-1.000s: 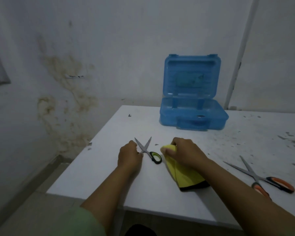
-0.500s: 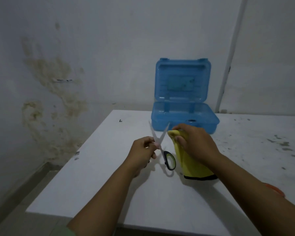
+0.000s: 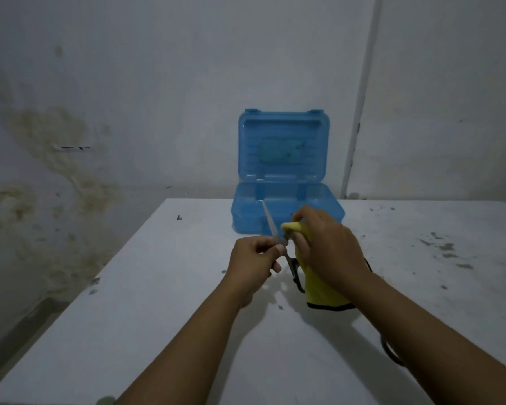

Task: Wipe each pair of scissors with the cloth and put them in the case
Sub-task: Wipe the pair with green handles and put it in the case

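Scissors, a small steel pair with dark loop handles (image 3: 278,245), are held above a white table (image 3: 158,287) in the head camera's view, one thin blade pointing up and away toward an open translucent blue plastic case (image 3: 284,200) that stands at the table's far edge against a stained wall. The person's left hand (image 3: 253,263) pinches the pair near the pivot, fingers curled tight around it, while the handles hang down toward the table. The right hand (image 3: 327,249) grips a yellow cloth with a dark hem (image 3: 323,293), fingers curled round its bunched top, which touches the scissors just beside the pivot; the rest of the cloth drapes down below the palm. Judging from this, the wiping of this pair is only starting: the raised blade is bare of cloth and nothing has gone into the case yet, whose tray shows no scissors, though its floor is partly hidden by the hands. A dark loop (image 3: 392,353) at the right forearm's edge looks like the handle of another pair lying on the table, mostly hidden by the arm, so at least one more pair appears to be waiting. The blade looks slim, pale and sharp-tipped, its surface too dim to tell whether it is clean. Dark specks litter the right side of the table.
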